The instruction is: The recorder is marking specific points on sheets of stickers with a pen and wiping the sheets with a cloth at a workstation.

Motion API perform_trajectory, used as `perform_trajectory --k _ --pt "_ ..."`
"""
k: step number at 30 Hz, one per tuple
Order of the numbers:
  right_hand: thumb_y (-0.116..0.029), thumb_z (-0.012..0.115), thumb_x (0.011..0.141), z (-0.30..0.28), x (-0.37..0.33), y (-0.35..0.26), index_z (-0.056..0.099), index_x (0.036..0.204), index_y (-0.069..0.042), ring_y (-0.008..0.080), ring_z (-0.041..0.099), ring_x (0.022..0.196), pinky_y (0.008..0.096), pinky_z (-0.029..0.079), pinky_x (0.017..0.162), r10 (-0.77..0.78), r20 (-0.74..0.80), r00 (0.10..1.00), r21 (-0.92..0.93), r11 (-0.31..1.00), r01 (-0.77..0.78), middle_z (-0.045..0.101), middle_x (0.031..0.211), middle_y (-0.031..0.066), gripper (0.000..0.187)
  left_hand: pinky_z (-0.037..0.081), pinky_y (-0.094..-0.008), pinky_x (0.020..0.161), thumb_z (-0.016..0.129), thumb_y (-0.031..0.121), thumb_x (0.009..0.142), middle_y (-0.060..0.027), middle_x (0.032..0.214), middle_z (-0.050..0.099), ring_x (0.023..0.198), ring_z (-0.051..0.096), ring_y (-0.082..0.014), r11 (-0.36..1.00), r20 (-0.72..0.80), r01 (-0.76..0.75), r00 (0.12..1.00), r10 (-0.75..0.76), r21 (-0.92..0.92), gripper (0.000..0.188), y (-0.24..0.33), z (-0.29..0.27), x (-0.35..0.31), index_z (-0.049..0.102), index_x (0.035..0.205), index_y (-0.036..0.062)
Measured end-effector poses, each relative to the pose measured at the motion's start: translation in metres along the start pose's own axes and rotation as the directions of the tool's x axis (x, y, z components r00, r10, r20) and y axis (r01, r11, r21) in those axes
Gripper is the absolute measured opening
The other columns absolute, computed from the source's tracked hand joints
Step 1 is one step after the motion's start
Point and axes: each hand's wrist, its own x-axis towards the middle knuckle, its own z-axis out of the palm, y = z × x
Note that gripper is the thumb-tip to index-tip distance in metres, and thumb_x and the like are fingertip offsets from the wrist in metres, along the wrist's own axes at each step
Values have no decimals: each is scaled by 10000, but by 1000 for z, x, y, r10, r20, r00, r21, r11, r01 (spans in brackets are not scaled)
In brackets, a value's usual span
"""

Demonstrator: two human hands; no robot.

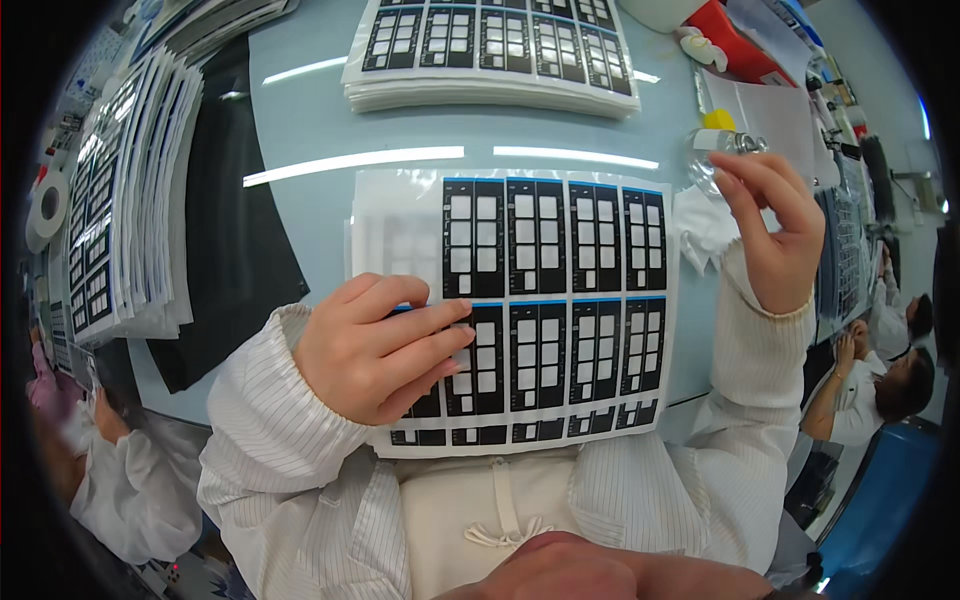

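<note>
While the table [310, 125] lies bare beyond it, the label sheet [556, 307] at the near edge seems longest sideways, blue headers [540, 301] pointing away. The left hand [370, 345] touches it, fingers slightly apart; the right hand's [780, 225] fingertips nearly meet, grip unclear.

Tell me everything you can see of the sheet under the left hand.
The sheet looks glossy, like film or coated paper: white, with rows of blue-topped black panels bearing white boxes. Its upper-left patch is whitish, with a faint pattern showing through. It lies roughly flat on the pale table, seemingly over other layers. The left hand rests on its left side.
</note>
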Motion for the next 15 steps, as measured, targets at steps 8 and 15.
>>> perform_trajectory --k 8,15 --pt "-18 696 732 -47 -72 77 671 900 -7 89 534 677 201 400 552 241 -10 970 -219 946 -237 605 834 46 171 443 -371 811 665 39 685 -122 1084 632 980 552 -292 965 -142 230 967 -213 123 273 -4 -18 9 657 959 29" --pt "-23 759 630 -33 -89 98 672 967 -49 75 533 623 191 399 489 284 52 957 -141 951 -275 592 902 50 349 387 -411 970 606 156 838 -132 1203 566 1147 500 -307 806 -351 592 753 -557 -7 323 -36 -15 -2 604 1139 41"
